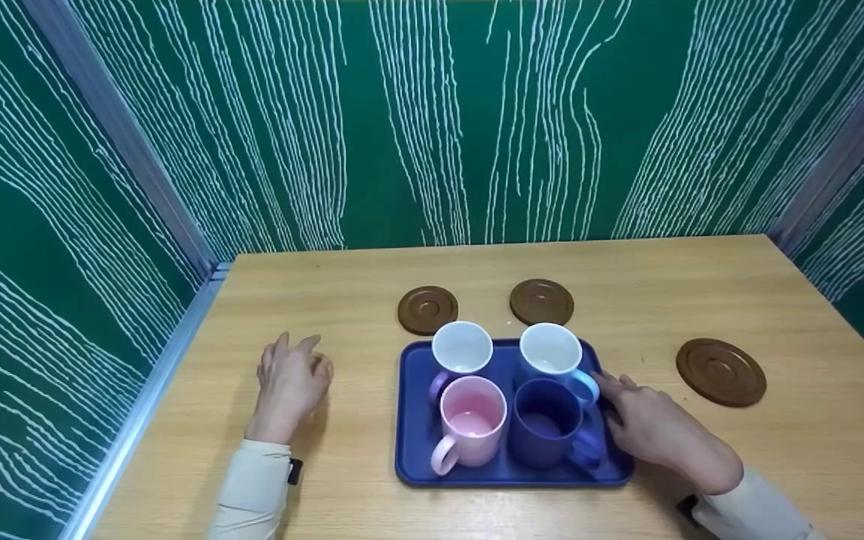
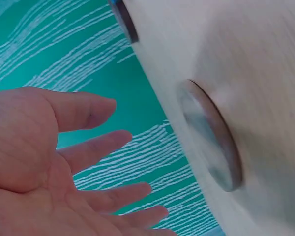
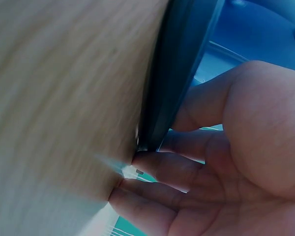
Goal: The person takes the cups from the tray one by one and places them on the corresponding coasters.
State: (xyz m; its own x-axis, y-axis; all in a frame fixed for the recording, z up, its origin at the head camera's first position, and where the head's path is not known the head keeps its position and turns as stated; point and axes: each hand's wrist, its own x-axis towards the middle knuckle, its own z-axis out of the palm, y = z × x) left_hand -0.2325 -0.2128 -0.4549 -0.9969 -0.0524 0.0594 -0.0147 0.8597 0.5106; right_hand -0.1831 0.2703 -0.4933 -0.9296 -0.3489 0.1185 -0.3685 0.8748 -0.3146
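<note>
The right hand (image 1: 653, 427) is lying against the right rim of the blue tray (image 1: 413, 420), fingers loosely extended and touching the rim; the right wrist view is showing the fingertips (image 3: 152, 164) meeting the tray's edge (image 3: 172, 83) where it sits on the wood. It is gripping nothing that I can make out. The left hand (image 1: 291, 382) is hovering just above the bare counter (image 1: 327, 465) well to the left of the tray, fingers spread and relaxed, holding nothing; its wrist view is showing the open palm (image 2: 49, 167) with a brown coaster (image 2: 211, 135) beyond it.

The tray is sitting near the counter's front edge, roughly at its middle. Four mugs are standing upright in it, two by two: a pink mug (image 1: 471, 424) front left, a dark blue mug (image 1: 546, 427) front right and nearest the right hand, a white-lined purple mug (image 1: 460, 352) back left, and a light blue mug (image 1: 554, 356) back right.

Two coasters are lying just behind the tray, the left one (image 1: 427, 309) and the right one (image 1: 541, 301). A larger coaster (image 1: 721, 371) is lying toward the counter's right edge.
</note>
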